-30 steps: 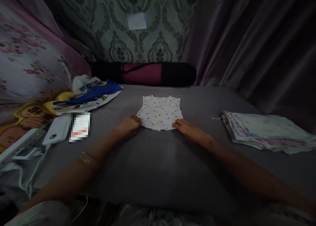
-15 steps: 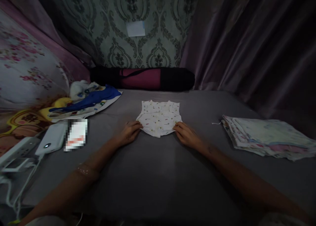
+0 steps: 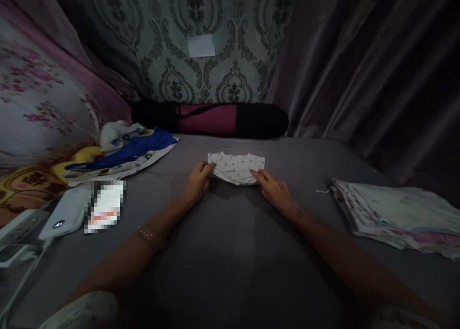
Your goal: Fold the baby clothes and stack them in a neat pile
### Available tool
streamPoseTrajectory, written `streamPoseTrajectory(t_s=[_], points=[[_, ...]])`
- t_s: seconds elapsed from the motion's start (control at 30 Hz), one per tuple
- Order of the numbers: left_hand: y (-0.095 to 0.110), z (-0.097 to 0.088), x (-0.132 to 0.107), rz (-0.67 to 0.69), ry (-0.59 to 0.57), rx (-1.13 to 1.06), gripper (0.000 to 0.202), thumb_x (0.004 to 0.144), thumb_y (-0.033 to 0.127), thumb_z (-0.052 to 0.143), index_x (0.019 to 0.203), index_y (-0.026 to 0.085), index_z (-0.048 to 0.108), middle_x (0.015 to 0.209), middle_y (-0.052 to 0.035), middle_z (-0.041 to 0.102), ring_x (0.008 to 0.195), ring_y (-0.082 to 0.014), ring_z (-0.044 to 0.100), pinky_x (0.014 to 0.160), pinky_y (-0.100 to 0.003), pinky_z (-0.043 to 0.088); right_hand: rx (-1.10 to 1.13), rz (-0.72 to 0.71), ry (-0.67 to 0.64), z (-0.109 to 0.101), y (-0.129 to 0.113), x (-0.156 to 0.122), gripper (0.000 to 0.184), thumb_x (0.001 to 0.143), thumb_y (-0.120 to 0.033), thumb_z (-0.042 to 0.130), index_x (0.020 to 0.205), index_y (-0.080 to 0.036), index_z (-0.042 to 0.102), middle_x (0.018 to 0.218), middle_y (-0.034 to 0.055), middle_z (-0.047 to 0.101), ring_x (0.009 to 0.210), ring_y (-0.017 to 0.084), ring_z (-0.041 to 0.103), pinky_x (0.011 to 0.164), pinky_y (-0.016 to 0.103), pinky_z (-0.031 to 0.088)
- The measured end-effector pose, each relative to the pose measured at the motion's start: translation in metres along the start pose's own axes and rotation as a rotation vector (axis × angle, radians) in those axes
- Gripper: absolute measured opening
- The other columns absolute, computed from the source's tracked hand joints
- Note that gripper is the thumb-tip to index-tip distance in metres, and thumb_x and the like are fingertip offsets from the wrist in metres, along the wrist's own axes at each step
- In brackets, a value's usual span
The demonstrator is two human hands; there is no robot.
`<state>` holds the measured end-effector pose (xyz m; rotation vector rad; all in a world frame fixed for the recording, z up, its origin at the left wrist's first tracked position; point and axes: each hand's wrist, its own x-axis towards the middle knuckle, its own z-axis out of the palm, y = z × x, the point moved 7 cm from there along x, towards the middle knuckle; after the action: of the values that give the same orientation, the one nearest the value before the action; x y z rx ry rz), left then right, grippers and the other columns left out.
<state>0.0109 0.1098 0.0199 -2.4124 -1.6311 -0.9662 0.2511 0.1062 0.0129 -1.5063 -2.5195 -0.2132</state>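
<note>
A small white garment (image 3: pixel 236 168) with a scattered print, like a piece of baby clothing, is on the grey sheet (image 3: pixel 230 252) in front of me. Its near edge is lifted and turned up toward the far side. My left hand (image 3: pixel 198 179) pinches the left side of that edge between thumb and fingers. Opposite it, my right hand (image 3: pixel 275 189) grips the right side in the same way. A shadow lies on the sheet just below the raised edge.
At right lies a stack of folded clothes (image 3: pixel 402 214) with a white string. A black and magenta long bag (image 3: pixel 208 119) lies along the wall. To the left are a blue cloth (image 3: pixel 132 149), a power bank (image 3: pixel 64 214), a power strip (image 3: pixel 23 226) and a blurred-out item (image 3: pixel 106 207).
Both hands have moved away from me and up, carrying the garment's near edge with them. The garment now looks shorter from front to back. The view has shifted slightly.
</note>
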Motion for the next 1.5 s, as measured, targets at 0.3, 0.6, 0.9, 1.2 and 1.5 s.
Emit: streamPoseTrajectory(t_s=[0.3,0.6,0.9,1.2,1.5], points=[[-0.019,0.022,0.034,-0.111,-0.033,0.034,0.046,0.089,0.015,0.034,0.132,0.024,0.05,0.125,-0.0084,0.052,0.107,-0.0221,0.054,0.09,-0.034,0.047,-0.054,0.022,0.043,0.008,0.013,0.035,0.056,0.096,-0.011,0.027,0.146,-0.029,0.04,0.13,0.0089,0.056,0.104,0.022,0.06,0.084,0.031,0.05],[-0.051,0.056,0.072,-0.191,-0.117,0.011,0.044,0.094,0.017,0.031,0.133,0.021,0.049,0.129,-0.0103,0.054,0.112,-0.0237,0.054,0.094,-0.036,0.044,-0.062,0.064,-0.022,0.025,0.041,0.075,0.053,0.096,-0.014,0.027,0.146,-0.029,0.037,0.128,0.0119,0.057,0.102,0.024,0.061,0.084,0.034,0.049],[-0.125,0.089,0.064,-0.658,-0.154,-0.21,0.047,0.092,0.035,0.049,0.132,0.011,0.045,0.09,-0.0091,0.068,0.084,-0.0216,0.066,0.074,-0.03,0.049,0.38,0.545,0.042,0.07,0.114,0.091,0.046,0.096,-0.031,0.043,0.135,-0.009,0.049,0.114,0.0162,0.067,0.104,0.023,0.063,0.085,0.029,0.046],[-0.103,0.08,0.06,-0.447,-0.139,-0.191,0.043,0.09,0.018,0.043,0.132,0.019,0.052,0.107,-0.0086,0.066,0.096,-0.0209,0.063,0.088,-0.033,0.049,0.431,0.507,0.133,0.071,0.108,0.083,0.051,0.085,-0.015,0.045,0.136,-0.015,0.047,0.112,0.011,0.066,0.097,0.021,0.062,0.085,0.032,0.048],[-0.084,0.078,0.051,-0.427,-0.245,0.099,0.044,0.094,0.02,0.037,0.134,0.024,0.054,0.116,-0.012,0.055,0.094,-0.0236,0.062,0.082,-0.033,0.048,0.236,0.448,0.158,0.065,0.094,0.078,0.044,0.091,-0.016,0.036,0.133,-0.012,0.047,0.121,0.0163,0.058,0.111,0.026,0.054,0.093,0.037,0.043]])
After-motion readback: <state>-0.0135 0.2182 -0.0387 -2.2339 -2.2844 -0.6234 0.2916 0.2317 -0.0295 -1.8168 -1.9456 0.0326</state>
